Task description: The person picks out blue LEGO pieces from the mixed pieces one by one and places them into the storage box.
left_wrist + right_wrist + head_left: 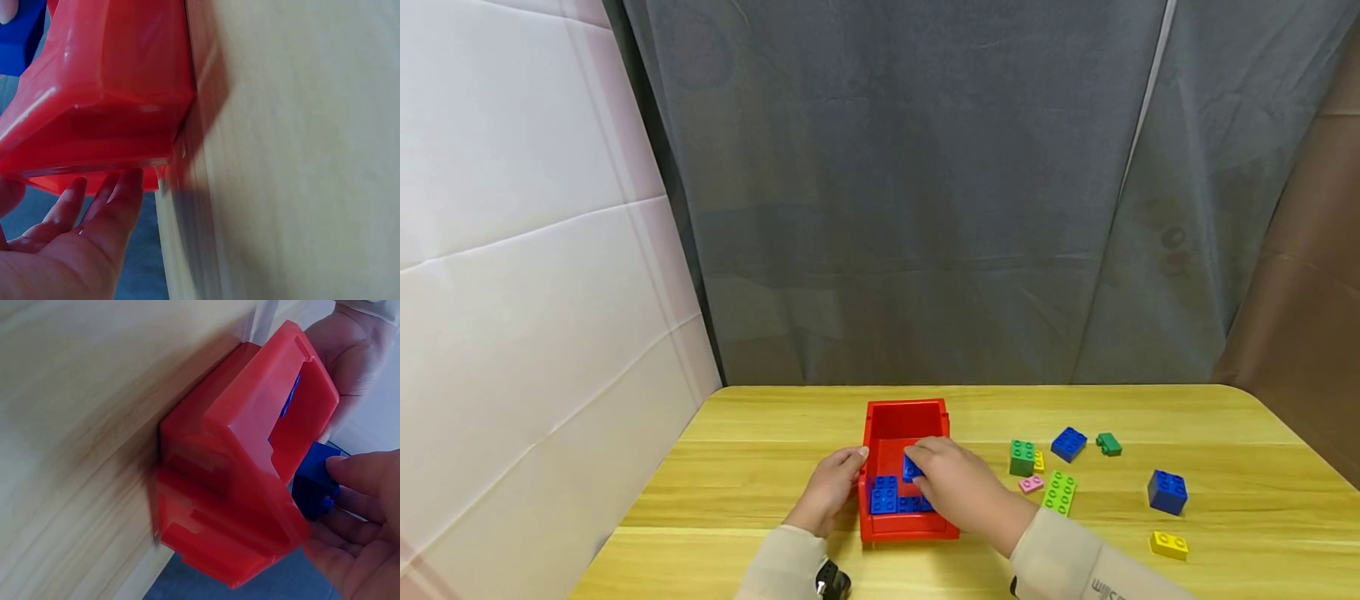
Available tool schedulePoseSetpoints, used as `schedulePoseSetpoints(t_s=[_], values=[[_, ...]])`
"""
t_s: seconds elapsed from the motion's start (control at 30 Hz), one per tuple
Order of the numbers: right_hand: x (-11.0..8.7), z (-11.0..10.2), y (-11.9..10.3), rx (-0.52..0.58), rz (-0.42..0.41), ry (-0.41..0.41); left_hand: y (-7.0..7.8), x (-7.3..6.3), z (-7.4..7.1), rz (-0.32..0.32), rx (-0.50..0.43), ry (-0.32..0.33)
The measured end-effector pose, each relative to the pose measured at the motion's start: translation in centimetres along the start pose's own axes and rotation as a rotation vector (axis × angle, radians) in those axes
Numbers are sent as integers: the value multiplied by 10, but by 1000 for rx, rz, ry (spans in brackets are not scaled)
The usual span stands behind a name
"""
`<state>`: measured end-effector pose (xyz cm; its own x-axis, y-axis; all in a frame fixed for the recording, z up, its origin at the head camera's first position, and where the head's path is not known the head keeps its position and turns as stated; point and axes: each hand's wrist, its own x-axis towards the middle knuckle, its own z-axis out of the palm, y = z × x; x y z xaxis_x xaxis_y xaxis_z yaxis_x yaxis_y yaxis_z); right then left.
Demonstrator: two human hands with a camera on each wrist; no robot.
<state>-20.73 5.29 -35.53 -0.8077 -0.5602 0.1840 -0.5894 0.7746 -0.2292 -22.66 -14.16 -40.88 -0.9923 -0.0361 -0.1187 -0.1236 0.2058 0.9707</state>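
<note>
A red plastic bin [910, 527] stands on the table with several blue building blocks [883, 495] lying at its near end. My left hand [835, 483] grips the bin's left side, thumb at the rim and fingers under the lip; in the left wrist view the fingers [103, 212] reach up against the red wall. Over the bin, my right hand [958, 487] pinches a blue block [314, 478] between thumb and fingers. The right wrist view shows that block just above the bin's opening, its studs partly covered by the fingers.
Right of the bin lie a green block [1022, 457], a lime block [1060, 493], a pink block [1032, 483], blue blocks [1167, 492], yellow blocks [1168, 545] and a small dark green piece [1108, 444]. A grey curtain [895, 192] hangs behind the table [760, 442].
</note>
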Motion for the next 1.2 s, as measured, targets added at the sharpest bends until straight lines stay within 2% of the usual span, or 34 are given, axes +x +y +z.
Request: schedulePoseSetpoints(t_s=[0.4, 0.77, 1.2], values=[[16, 10, -5, -27, 38, -9, 0, 0, 0, 4, -4, 0], [23, 18, -3, -12, 90, -57, -1, 0, 1, 13, -23, 2], [26, 23, -5, -85, 51, -86, 1, -1, 0, 6, 3, 0]])
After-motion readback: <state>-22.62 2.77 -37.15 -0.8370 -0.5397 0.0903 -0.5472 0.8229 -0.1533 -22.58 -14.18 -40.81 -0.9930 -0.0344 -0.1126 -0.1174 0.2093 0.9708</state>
